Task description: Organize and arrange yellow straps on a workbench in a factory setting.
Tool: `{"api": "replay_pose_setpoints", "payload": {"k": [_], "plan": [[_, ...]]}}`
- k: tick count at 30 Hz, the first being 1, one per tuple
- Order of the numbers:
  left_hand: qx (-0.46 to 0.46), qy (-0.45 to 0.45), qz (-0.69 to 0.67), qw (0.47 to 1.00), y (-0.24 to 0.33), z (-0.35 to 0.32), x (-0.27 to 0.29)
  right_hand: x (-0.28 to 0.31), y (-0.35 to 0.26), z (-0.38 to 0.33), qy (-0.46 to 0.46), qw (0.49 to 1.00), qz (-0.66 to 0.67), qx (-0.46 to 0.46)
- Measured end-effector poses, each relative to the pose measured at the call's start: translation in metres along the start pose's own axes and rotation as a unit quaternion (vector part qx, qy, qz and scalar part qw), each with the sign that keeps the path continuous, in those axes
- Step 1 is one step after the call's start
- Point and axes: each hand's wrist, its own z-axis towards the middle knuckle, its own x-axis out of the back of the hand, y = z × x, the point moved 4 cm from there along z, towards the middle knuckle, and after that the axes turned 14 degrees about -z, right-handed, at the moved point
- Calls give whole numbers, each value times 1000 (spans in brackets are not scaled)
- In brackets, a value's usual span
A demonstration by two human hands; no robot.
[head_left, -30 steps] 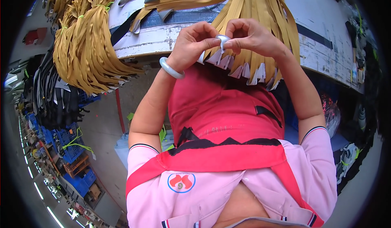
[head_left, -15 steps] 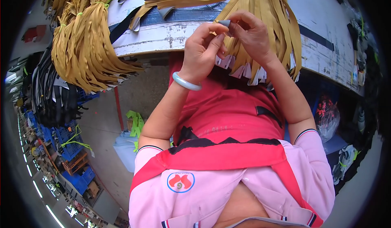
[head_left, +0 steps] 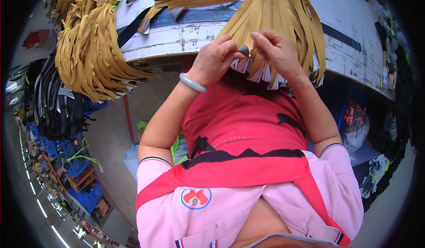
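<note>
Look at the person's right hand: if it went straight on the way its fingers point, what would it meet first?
The right hand points left toward the left hand. First in line is probably the small grey strip end pinched at the left fingertips, then those fingers; depth is hard to judge.

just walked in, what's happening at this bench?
A person in a pink shirt and red apron works at the edge of a worn white table. The left hand pinches a small grey tip on a bundle of tan strips hanging over the edge; the right hand fingers the strips beside it.
</note>
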Motion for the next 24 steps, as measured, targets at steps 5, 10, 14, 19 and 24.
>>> {"api": "replay_pose_setpoints", "payload": {"k": [5, 10, 14, 19, 24], "plan": [[23, 32, 6, 999, -2, -13, 12, 63, 12, -1, 123, 992, 25, -26], [-51, 6, 63, 997, 13, -2, -4, -12, -12, -14, -8, 986, -142, 82], [-35, -11, 34, 999, 24, -3, -6, -11, -3, -16, -27, 992, -102, 73], [-17, -26, 10, 999, 25, 5, 9, -12, -1, -17, 4, 997, -37, 75], [-65, -1, 70, 995, 45, 12, 16, -3, -13, -8, -29, 998, 10, 59]]}}
